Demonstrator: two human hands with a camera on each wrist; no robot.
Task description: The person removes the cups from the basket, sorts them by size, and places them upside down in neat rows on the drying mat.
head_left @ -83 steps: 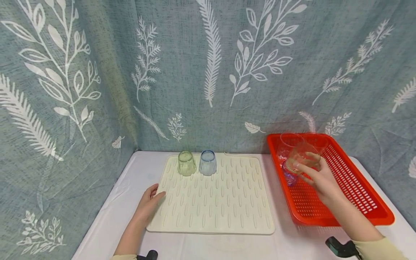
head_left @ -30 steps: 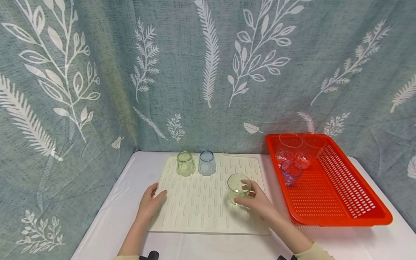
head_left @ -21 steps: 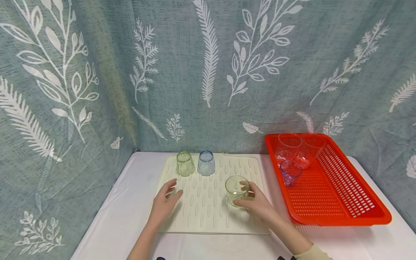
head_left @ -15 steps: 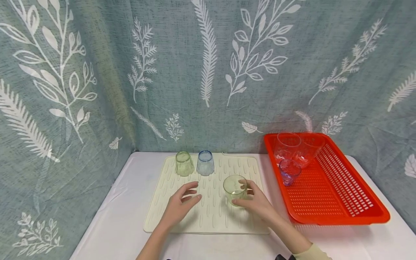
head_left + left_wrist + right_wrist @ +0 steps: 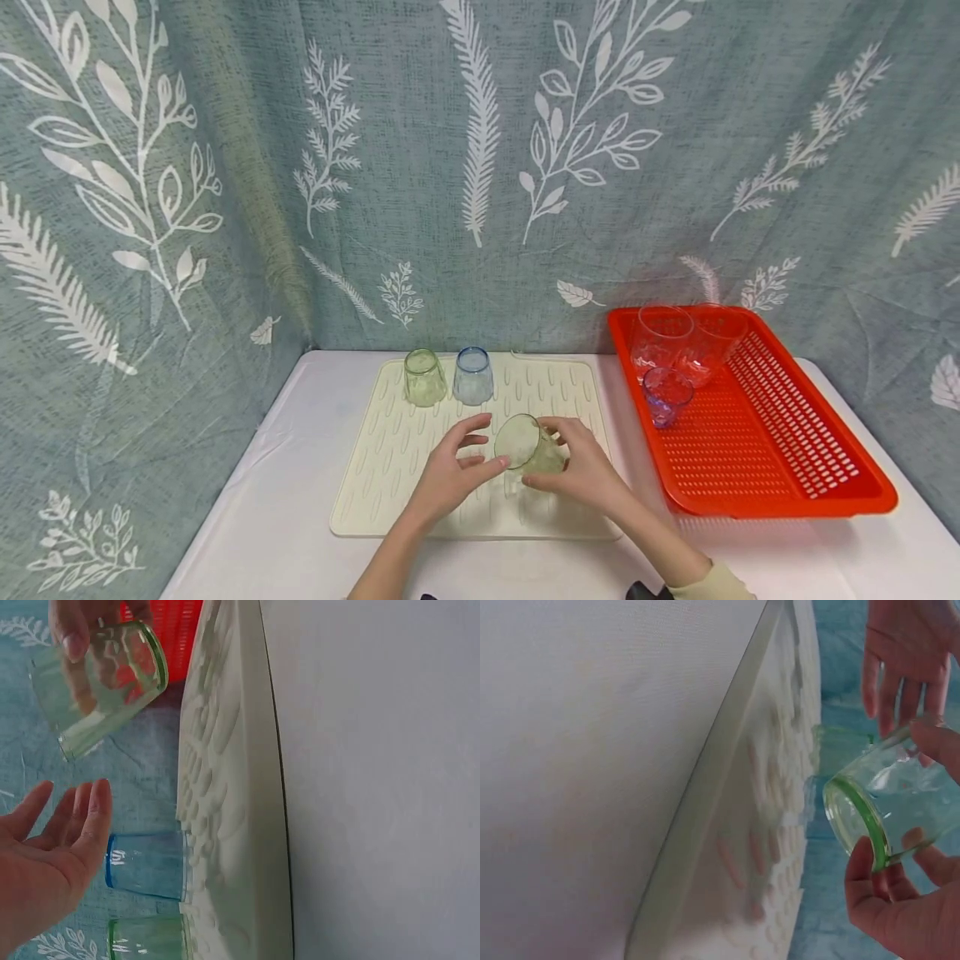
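A clear green-tinted glass is tilted over the cream drying mat, its mouth toward the left hand. My right hand holds it from the right side; in the right wrist view the fingers curl near its thick green base. My left hand comes up beside the mouth, fingers extended; the left wrist view shows a gap between its fingertips and the glass. Toward the back left of the mat, a green glass and a blue glass stand upside down.
At the right sits a red plastic basket. Inside, near its back left, are two large clear glasses and a small purple glass. A patterned curtain hangs behind the white table.
My right hand took the green glass out of the basket to above the mat, then tipped it leftward. My left hand left the mat's left edge and moved right, close to the glass.
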